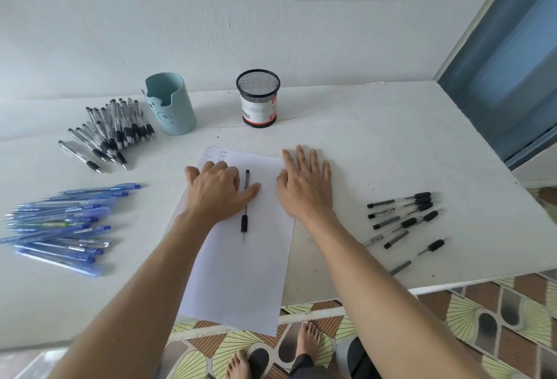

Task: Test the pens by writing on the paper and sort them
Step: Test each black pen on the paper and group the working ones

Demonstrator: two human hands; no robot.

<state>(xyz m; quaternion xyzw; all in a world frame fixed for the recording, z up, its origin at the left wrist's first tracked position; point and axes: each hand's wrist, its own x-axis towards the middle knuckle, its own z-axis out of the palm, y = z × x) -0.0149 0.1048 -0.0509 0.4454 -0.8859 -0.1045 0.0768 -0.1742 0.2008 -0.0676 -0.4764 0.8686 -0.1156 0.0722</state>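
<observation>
Left hand and right hand, fingers relaxed, flank slim pen on smooth paper.

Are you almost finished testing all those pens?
Looks early. Done: a few scribbles on the paper, a few black pens set at the right. In hand: one pen lies on the paper by the left hand; the right hand rests flat. Left: the black pile and blue pile, seemingly untested.
</observation>
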